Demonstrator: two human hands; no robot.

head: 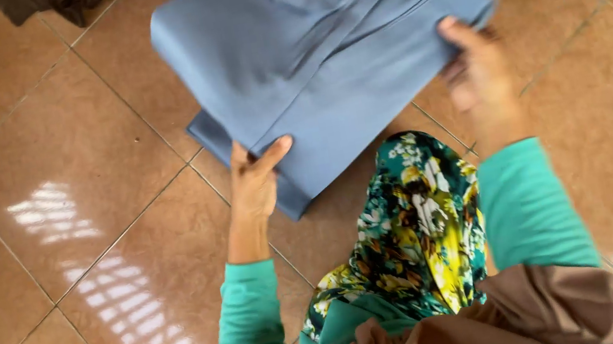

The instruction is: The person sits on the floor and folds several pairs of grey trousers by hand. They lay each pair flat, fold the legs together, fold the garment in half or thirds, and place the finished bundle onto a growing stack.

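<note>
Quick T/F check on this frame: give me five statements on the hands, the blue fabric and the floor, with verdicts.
1. Both hands grip the folded blue fabric. True: the left hand holds its near edge, the right hand its right edge.
2. The fabric is red. False: it is plain blue.
3. The floor is brown glazed tile. True.
4. The person's sleeves are white. False: they are teal green.
5. The left hand rests flat on the floor. False: its thumb lies on top of the fabric.
</note>
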